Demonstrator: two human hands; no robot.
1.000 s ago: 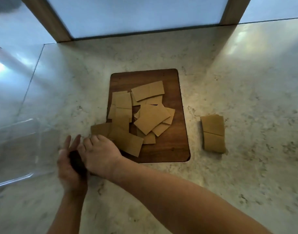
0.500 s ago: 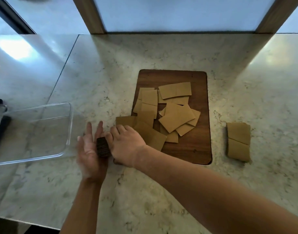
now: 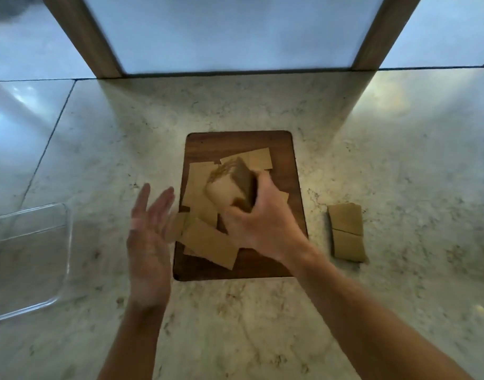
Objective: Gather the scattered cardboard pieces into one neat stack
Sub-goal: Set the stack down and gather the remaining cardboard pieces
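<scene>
Right hand (image 3: 262, 226) clamps cardboard stack (image 3: 231, 187) over board (image 3: 262, 266); left hand (image 3: 149, 242) spread, blurred; loose pieces (image 3: 208, 239) beneath.

Dark wooden cutting board (image 3: 286, 154) mid-countertop, clear plastic container (image 3: 66, 242) at left edge, marble countertop (image 3: 399, 165), frosted window (image 3: 235, 31) behind

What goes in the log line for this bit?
right hand: holds thick stack of brown cardboard pieces above dark wooden board | left hand: open, empty | loose brown cardboard pieces: unstacked
</scene>
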